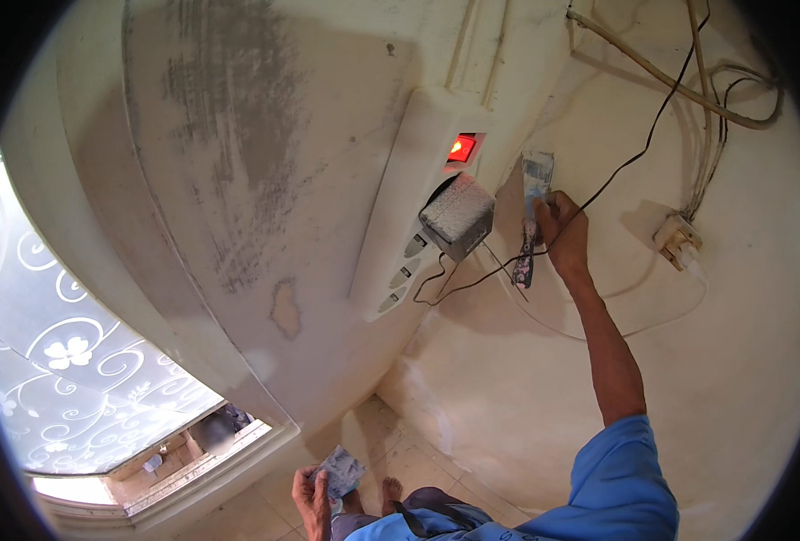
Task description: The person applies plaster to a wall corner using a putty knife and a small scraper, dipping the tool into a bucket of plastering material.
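Observation:
My right hand (564,230) reaches up to the cream wall, its fingers closed round the middle of what looks like a putty knife (537,168). The tool has a flat, grey, smeared blade at the top and a dark, pink-speckled lower end. Something pale blue shows by my fingertips. Low down, in front of my body, my left hand (312,496) grips a thin, flat, rectangular plate (340,471) with a grey-white smeared face. A thin black cord passes across my right hand.
A white power strip (382,261) with a lit red switch (461,148) is mounted left of my right hand. A boxy adapter (459,216) is plugged into it. A wall socket with a plug (680,242) and loose cables lie to the right. A floral frosted window (66,352) fills the left.

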